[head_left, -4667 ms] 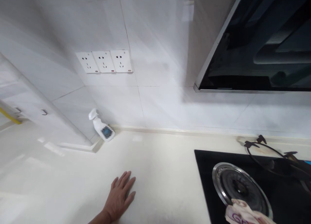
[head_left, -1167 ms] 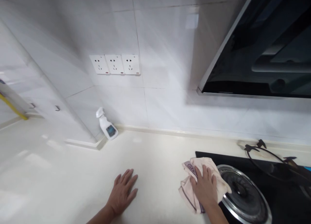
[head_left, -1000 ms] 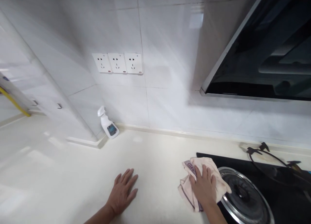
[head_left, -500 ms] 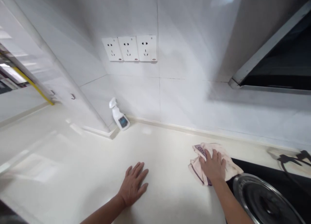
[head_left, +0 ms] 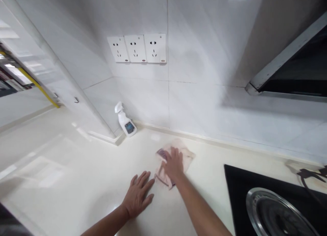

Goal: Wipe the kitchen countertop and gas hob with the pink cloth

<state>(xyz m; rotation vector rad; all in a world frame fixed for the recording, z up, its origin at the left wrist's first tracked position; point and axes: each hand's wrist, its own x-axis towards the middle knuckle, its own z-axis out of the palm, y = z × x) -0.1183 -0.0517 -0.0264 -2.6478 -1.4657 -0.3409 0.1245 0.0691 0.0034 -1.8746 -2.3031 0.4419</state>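
My right hand (head_left: 174, 163) presses a pale pink cloth (head_left: 187, 157) with a purple printed edge onto the countertop (head_left: 84, 174), its fingers bent over the fabric. The cloth is spread unevenly and slightly blurred. To its left, my left hand (head_left: 138, 194) rests palm down on the white surface with fingers spread, holding nothing. Its fingertips are close to the cloth's near left edge. Against the corner of the wall stands a white spray bottle (head_left: 125, 121), its label pixelated.
On the right, a black cooktop (head_left: 237, 185) carries a round metal burner ring (head_left: 251, 202). Dark cords (head_left: 310, 174) lie behind it. Three wall sockets (head_left: 136, 48) sit above the counter, and a dark range hood (head_left: 296, 72) juts out at upper right. A wall edge (head_left: 97, 118) projects at left.
My right hand has slid the cloth left across the counter, away from the cooktop's edge and close to my left hand. My left hand stays nearly in place.
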